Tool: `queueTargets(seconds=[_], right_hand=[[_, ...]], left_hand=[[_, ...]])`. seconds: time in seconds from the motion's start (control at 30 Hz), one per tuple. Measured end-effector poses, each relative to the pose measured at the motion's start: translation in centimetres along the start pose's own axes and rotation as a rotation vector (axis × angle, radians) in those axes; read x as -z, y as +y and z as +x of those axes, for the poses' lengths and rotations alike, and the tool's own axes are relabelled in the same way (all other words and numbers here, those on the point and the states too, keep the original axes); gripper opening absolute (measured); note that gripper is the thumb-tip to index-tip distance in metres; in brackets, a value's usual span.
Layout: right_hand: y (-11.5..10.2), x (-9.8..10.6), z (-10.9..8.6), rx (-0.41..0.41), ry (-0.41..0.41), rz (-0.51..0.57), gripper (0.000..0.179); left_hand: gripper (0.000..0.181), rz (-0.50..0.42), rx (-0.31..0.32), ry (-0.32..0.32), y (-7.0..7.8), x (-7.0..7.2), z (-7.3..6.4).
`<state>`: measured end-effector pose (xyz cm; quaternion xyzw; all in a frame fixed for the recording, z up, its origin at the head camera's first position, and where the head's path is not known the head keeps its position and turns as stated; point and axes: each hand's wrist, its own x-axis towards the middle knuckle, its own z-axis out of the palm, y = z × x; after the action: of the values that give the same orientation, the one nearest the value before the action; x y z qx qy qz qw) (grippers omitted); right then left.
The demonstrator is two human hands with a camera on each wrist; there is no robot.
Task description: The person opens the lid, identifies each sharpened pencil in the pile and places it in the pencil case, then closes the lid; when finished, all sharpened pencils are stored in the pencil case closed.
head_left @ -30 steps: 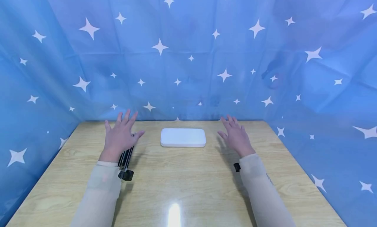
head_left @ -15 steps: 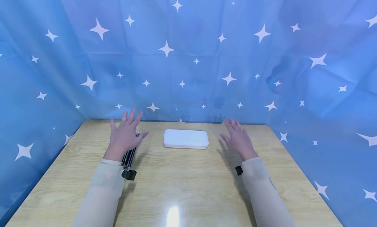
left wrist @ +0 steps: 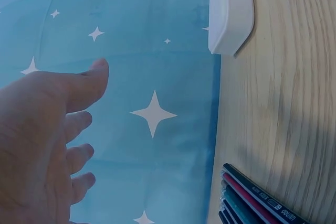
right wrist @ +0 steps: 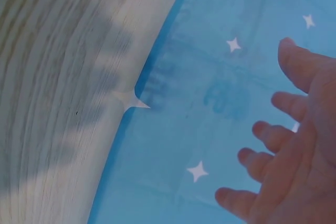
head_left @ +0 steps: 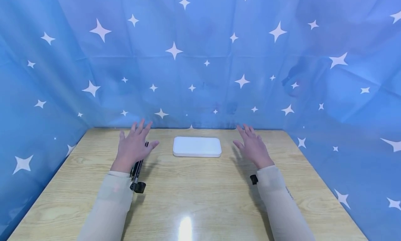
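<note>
My left hand (head_left: 134, 147) hovers with fingers spread above a bunch of pencils (head_left: 136, 169), which it partly hides. The left wrist view shows the pencils (left wrist: 257, 198) lying side by side, dark ones with a red and a teal one among them. On the other side, my right hand (head_left: 254, 149) is held over the tabletop, fingers loosely extended and grasping nothing. Between the hands, nearer the back edge, lies a flat white rounded box (head_left: 197, 146). Neither hand touches it. A corner of the box (left wrist: 231, 17) appears in the left wrist view.
The light wooden table (head_left: 194, 195) ends at a blue curtain (head_left: 200, 74) with white stars, which also runs along both sides. A black wrist-camera piece (head_left: 138, 187) sits by the left sleeve, another black piece (head_left: 253, 179) by the right sleeve.
The head view has shifted slightly. My left hand has drifted a little to the right; the right hand, the white box and the pencils stay essentially where they were.
</note>
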<state>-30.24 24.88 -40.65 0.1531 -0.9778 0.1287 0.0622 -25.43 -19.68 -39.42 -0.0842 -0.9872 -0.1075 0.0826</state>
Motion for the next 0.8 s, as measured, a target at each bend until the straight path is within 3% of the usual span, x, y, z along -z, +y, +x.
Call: queueTargets(seconds=[0.4,0.57,0.8], right_hand=[[-0.5,-0.5,0.5,0.044,-0.001,0.024,0.071],[-1.0,-0.8,0.7,0.066,-0.031,0.068,0.072],[-1.1,-1.4,0.5,0.07,-0.059,0.074,0.072]], left_hand=[[0.08,-0.096,-0.085,0.064,1.0,-0.8,0.4],[0.077,-0.155,-0.088,0.043,1.4,-1.3,0.5],[0.076,-0.152,-0.092,0.019,1.5,-2.1,0.9]])
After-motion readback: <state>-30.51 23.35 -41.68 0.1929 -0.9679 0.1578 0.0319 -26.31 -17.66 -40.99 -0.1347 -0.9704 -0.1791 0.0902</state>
